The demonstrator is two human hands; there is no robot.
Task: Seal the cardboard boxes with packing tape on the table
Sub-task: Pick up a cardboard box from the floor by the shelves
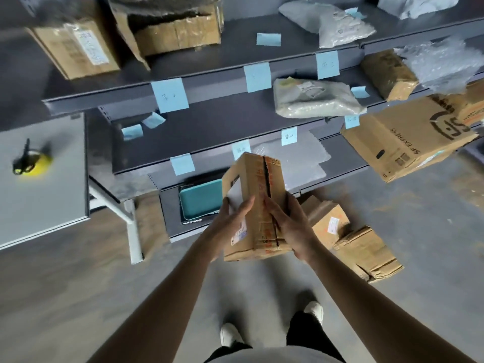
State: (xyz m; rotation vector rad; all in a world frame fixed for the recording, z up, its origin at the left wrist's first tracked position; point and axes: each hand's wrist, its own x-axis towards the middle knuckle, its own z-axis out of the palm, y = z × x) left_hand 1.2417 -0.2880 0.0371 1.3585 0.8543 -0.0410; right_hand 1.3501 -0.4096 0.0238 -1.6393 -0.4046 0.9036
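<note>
Left hand (231, 220), right hand (290, 226) flank box (252, 179)

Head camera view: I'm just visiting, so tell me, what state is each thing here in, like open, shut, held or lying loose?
Held cardboard box: flaps folded shut, centre seam gaping.
Left hand: straight fingers pressed on the box.
Right hand: straight fingers along the seam.
Yellow tape dispenser: lying untouched on the grey table.
Top-shelf box: torn open.
Floor boxes: closed, crumpled.
</note>
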